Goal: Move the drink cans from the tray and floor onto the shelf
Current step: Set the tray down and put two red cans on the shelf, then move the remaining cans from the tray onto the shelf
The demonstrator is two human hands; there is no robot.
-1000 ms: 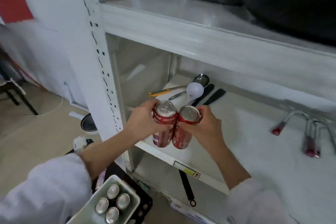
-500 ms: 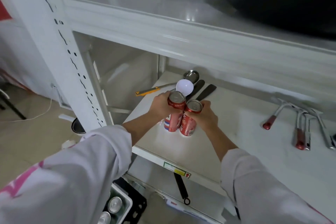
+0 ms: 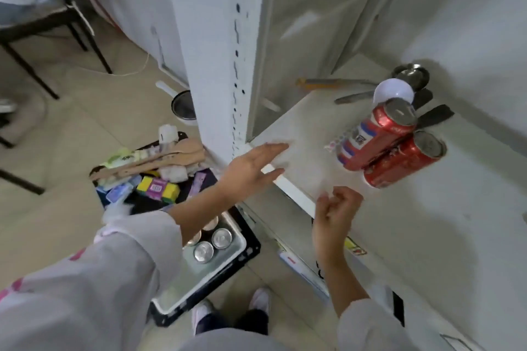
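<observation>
Two red drink cans (image 3: 379, 139) (image 3: 405, 161) stand side by side on the white shelf (image 3: 299, 151), touching each other. My left hand (image 3: 251, 169) hovers flat and empty over the shelf's front left corner, fingers spread. My right hand (image 3: 335, 212) sits at the shelf's front edge, fingers loosely curled and holding nothing. On the floor below, a white tray (image 3: 228, 253) holds several silver-topped cans (image 3: 212, 242); my left forearm hides part of them.
A white upright post (image 3: 216, 51) rises at the shelf's left corner. Spoons, a white ladle (image 3: 393, 92) and black-handled utensils lie behind the red cans. A black tray (image 3: 148, 202) of packets and wooden spatulas lies on the floor. A chair (image 3: 42, 25) stands far left.
Both hands have let go of the two red cans, which now stand on the shelf, and drawn back toward the shelf's front edge. The view has tilted down to the floor trays.
</observation>
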